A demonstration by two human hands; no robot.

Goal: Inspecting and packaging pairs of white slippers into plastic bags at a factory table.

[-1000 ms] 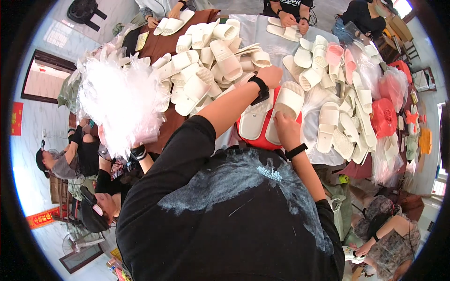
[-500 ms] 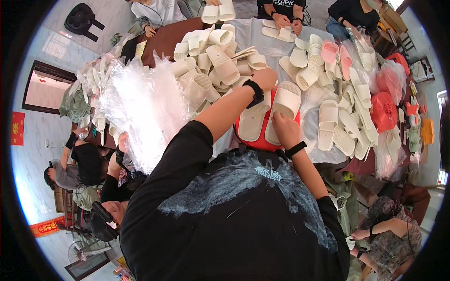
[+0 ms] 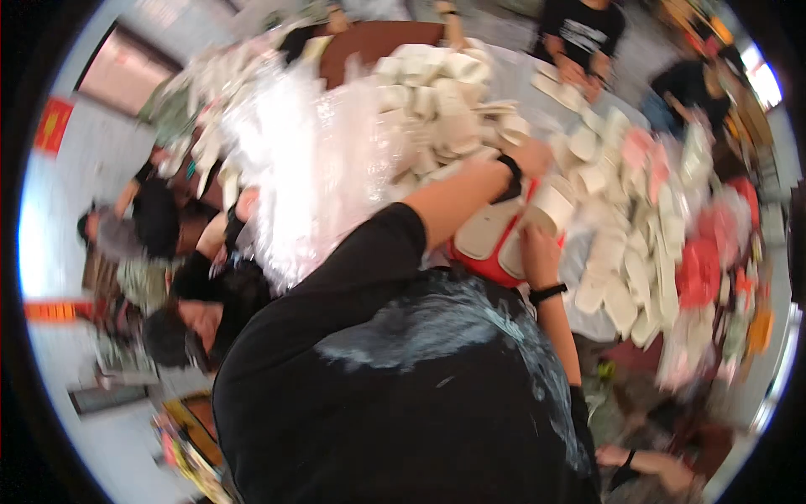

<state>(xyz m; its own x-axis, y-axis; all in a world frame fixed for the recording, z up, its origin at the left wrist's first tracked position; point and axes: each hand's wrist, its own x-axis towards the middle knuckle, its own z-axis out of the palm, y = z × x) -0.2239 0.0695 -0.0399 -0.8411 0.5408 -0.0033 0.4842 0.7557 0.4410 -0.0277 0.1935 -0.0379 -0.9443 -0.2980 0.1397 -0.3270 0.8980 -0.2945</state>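
A red two-part holder (image 3: 489, 268) lies in front of me at the table's near edge. In its left part rests a cream slide slipper (image 3: 484, 233), sole end toward me. My left hand (image 3: 531, 158) reaches over that slipper's far end, its fingers hidden and blurred. My right hand (image 3: 540, 252) is closed at the near side of a second slipper (image 3: 552, 204), whose broad strap faces up. Motion blur hides exactly where the fingers grip.
Cream slippers (image 3: 453, 118) are heaped beyond my left hand. Clear plastic bags (image 3: 294, 160) lie left of them. More cream slippers (image 3: 625, 269) and a few pink ones (image 3: 645, 151) lie at right, beside red bagged goods (image 3: 698, 273). Other people work around the table.
The whole view has swung, and the table sits further right in it. Both my hands stay at the holder. The second slipper now appears more tilted, with my right hand close against it.
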